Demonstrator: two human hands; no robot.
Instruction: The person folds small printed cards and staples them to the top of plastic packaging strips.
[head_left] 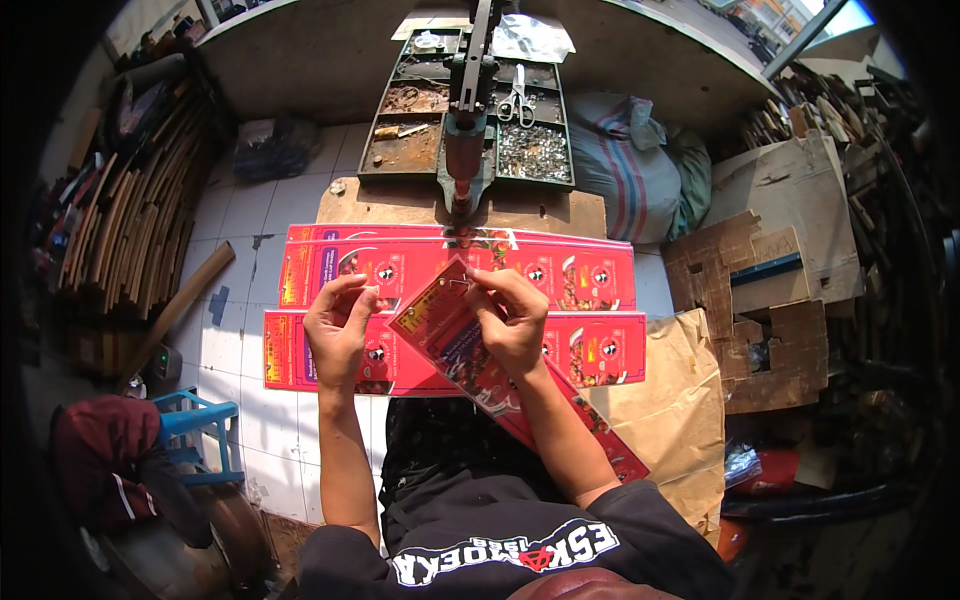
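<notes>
My right hand (pixel 512 318) grips a long red printed strip (pixel 488 372) near its upper end. The strip slants down under my right forearm toward the lower right, and a small wire-like piece shows near its top corner. To the left, my left hand (pixel 338 328) is closed in a pinch, apart from that strip; whatever lies between the fingertips is too small to make out. Beneath both hands lie more red printed strips, a stack at the back (pixel 600 275) and another in front (pixel 615 350). Just beyond them stands an upright hand press (pixel 465 150) with a dark lever.
Behind the press sits a compartment tray (pixel 372 165) with small metal pieces and scissors (pixel 517 97). A woven sack (pixel 610 165) lies right of it, brown paper (pixel 665 400) and cut boards (pixel 745 330) nearer. A blue stool (pixel 200 425) and stacked wood pieces (pixel 135 210) stand left.
</notes>
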